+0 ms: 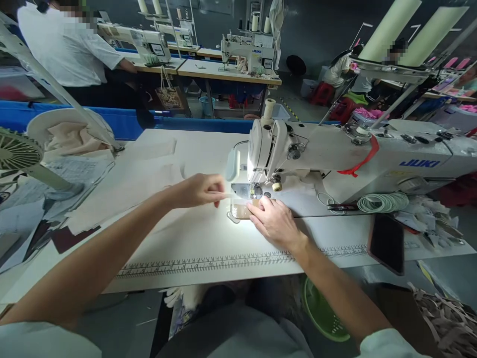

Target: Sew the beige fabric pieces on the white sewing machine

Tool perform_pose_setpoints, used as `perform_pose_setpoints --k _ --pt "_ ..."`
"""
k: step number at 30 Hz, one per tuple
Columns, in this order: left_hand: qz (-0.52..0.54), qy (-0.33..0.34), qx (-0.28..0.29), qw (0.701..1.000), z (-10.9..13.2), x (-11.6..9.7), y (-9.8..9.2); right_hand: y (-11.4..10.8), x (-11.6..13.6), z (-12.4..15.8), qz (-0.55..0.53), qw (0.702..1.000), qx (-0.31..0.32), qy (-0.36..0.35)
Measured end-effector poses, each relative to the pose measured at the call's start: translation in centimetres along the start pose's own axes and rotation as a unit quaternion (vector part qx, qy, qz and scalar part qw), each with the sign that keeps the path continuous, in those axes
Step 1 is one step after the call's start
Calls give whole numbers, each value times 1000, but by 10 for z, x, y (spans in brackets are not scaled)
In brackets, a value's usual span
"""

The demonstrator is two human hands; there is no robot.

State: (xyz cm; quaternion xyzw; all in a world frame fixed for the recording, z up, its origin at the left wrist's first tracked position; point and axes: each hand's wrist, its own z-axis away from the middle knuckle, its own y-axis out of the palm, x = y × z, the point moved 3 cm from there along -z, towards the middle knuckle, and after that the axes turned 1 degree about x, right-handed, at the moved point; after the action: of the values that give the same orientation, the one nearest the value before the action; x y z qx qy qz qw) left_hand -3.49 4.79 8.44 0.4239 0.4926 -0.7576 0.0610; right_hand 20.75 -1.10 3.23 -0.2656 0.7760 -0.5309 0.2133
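Observation:
My left hand [209, 190] is closed in a pinch on a thin pale strip [225, 196], just left of the needle area of a white sewing machine [305, 149]. My right hand [274, 222] lies palm down in front of the needle, thumb apart from the fingers. Its fingertips rest by a tan plate-like piece [241, 212] on the machine bed; whether anything lies beneath them is hidden. The machine's lamp lights the presser foot [253, 191] and needle spot brightly. A ruler scale [208, 263] runs along the table's front.
A phone [386, 243], a coil of pale cord [383, 202] and fabric scraps [428, 221] lie at right. At left are a small fan [22, 154], papers [74, 174] and pale cloth pieces [137, 174]. Thread cones [391, 30] stand above. A co-worker [70, 44] sits beyond.

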Motion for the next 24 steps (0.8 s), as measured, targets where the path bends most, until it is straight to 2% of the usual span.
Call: perform_pose_setpoints --k 4,8,12,16,24 --pt "53 12 78 995 -44 -14 32 -1 1 0 12 1000 1 -6" --pt "64 -20 117 991 -62 -8 42 -2 2 -1 13 1000 5 -10" --pt "36 -8 62 997 -62 -1 40 -3 2 -2 10 1000 1 -12" --pt "4 -41 8 999 -60 -1 45 -2 1 -2 12 1000 0 -10" --pt "-71 -82 -14 994 -60 -11 49 -3 2 -2 6 1000 7 -8"
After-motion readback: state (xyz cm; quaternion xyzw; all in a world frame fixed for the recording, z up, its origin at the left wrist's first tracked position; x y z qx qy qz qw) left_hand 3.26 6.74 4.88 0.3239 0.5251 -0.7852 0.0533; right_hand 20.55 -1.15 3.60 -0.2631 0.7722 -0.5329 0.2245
